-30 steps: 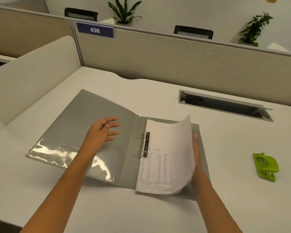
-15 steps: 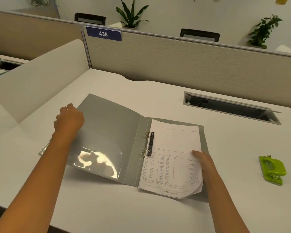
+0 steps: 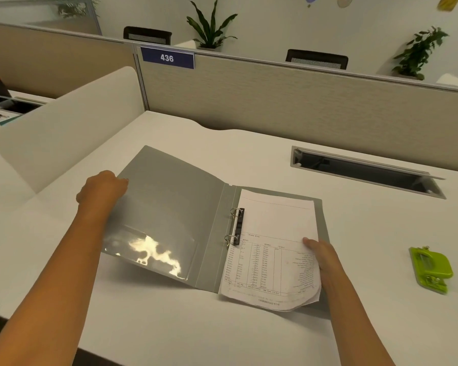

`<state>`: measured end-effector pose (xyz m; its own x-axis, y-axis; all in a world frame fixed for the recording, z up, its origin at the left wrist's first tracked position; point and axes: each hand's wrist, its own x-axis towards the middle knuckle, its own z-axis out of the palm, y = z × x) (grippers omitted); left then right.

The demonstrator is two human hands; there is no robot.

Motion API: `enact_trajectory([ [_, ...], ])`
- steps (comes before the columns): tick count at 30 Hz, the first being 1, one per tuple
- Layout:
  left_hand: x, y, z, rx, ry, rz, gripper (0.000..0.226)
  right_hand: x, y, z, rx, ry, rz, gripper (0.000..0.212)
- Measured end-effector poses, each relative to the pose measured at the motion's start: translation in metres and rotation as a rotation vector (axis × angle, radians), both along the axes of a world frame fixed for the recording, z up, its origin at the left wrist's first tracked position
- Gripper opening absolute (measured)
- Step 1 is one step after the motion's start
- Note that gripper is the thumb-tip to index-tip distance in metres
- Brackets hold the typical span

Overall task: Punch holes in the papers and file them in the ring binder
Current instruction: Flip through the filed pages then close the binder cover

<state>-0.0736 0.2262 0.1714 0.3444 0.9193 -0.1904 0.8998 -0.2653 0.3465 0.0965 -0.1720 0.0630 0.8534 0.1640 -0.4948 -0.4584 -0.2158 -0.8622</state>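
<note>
White desk (image 3: 249,159): left hand (image 3: 102,190) grips binder cover (image 3: 169,196), right hand (image 3: 324,257) rests on papers (image 3: 275,233).

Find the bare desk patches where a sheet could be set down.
Bare desk lies between binder and punch, along the near edge, and behind the binder up to the partition. Crowded: the binder, gripped by the left hand, with papers in the right hand.

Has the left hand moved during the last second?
Yes. The left hand has moved left, away from the binder rings: from over the middle of the open front cover to its outer left edge, which it now grips.
</note>
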Motion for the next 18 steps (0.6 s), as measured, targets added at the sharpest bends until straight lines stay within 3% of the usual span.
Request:
enact_trajectory([
  [3, -0.005, 0.004, -0.008, -0.062, -0.003, -0.004, 0.048, 0.0, 0.0, -0.001, -0.007, -0.007, 0.008, 0.022],
  [6, -0.012, 0.006, -0.005, 0.017, -0.114, 0.011, 0.033, 0.0, 0.0, 0.0, -0.016, -0.015, 0.019, 0.021],
  [9, -0.011, 0.009, 0.015, -0.015, -0.195, -0.106, 0.031, 0.001, 0.0, 0.0, -0.029, -0.023, 0.018, 0.019],
  [15, -0.015, -0.022, 0.08, -0.595, -0.488, -0.364, 0.03, 0.002, 0.001, -0.003, -0.068, -0.039, 0.03, 0.026],
  [18, -0.012, -0.047, 0.09, -0.778, -0.648, -0.49, 0.041, 0.001, 0.0, -0.003, -0.067, -0.048, 0.043, 0.025],
])
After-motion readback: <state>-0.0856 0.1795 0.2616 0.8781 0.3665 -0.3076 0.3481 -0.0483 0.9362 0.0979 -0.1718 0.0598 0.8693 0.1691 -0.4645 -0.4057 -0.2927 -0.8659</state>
